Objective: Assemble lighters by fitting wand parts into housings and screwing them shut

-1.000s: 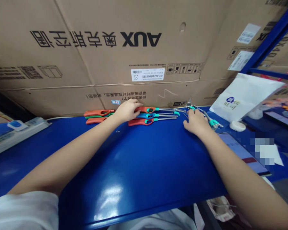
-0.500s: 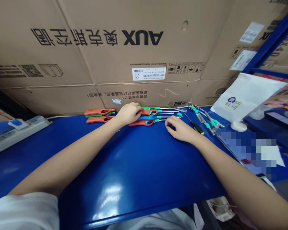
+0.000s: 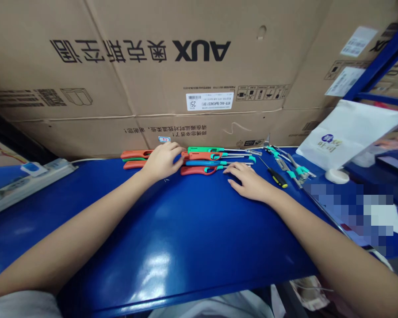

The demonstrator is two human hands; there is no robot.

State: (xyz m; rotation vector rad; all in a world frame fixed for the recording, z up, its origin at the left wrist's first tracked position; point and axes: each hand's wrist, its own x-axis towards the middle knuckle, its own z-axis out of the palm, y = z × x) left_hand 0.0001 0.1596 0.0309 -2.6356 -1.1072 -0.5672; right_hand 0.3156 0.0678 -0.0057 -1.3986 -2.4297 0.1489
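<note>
Long-necked lighters lie side by side along the back of the table: a green lighter [image 3: 204, 150], an orange lighter [image 3: 202, 156], a blue lighter [image 3: 204, 163] and a red lighter [image 3: 197, 170]. Their metal necks with teal collars point right. Further left are more orange handles [image 3: 134, 164] and a strip of green. My left hand [image 3: 164, 161] lies over those handles, thumb apart from the fingers, and hides the ends there; whether it touches one is unclear. At the tips of the necks, my right hand [image 3: 247, 181] rests with thumb and fingers apart, holding nothing.
A large cardboard box [image 3: 146, 97] stands behind the blue table [image 3: 199, 238]. Right are a black-and-yellow screwdriver [image 3: 278, 179], loose metal necks with teal collars [image 3: 287, 165], a white round object [image 3: 337, 176] and a paper bag [image 3: 348, 132]. A power strip [image 3: 36, 179] lies left.
My left hand has shifted left off the handles of the right-hand lighters, which show more fully. The fingers of my right hand have straightened somewhat. The view has moved slightly.
</note>
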